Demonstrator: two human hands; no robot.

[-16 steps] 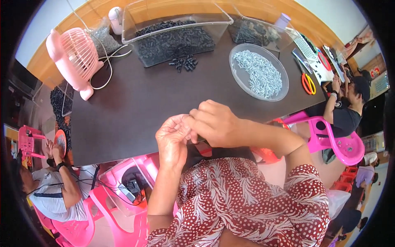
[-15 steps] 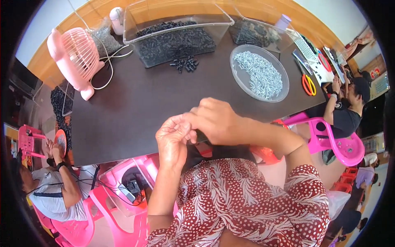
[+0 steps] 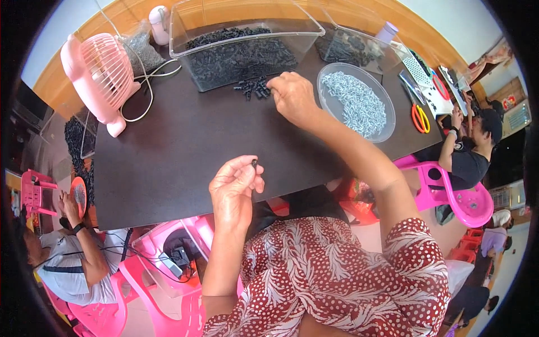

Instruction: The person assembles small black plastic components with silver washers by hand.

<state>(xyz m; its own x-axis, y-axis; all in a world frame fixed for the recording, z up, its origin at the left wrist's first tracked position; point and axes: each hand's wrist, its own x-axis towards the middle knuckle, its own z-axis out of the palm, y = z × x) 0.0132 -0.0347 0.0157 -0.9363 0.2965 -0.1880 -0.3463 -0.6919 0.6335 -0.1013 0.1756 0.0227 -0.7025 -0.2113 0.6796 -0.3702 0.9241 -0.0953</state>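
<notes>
A small black plastic piece (image 3: 254,163) is pinched between the thumb and fingers of my left hand (image 3: 231,188), above the near edge of the dark table. My right hand (image 3: 295,98) reaches to the right end of a little pile of black plastic pieces (image 3: 251,88). Its fingertips are pressed together at the pile, and what they hold, if anything, is hidden. Behind the pile is a clear bin (image 3: 247,66) filled with similar black pieces. To the right of my right hand lies a round clear tray (image 3: 331,115) holding many small silver metal pins or screws.
A pink fan (image 3: 101,84) with a white cord stands at the left. Another clear bin (image 3: 359,50) is at the back right, near orange-handled scissors (image 3: 420,118). Co-workers sit on both sides, one in grey (image 3: 84,264), one in black (image 3: 474,149), among pink chairs (image 3: 471,205).
My hands have parted. The right one has moved away from the left and forward to the black pile. My left hand stays near its place, and the black piece in it now shows.
</notes>
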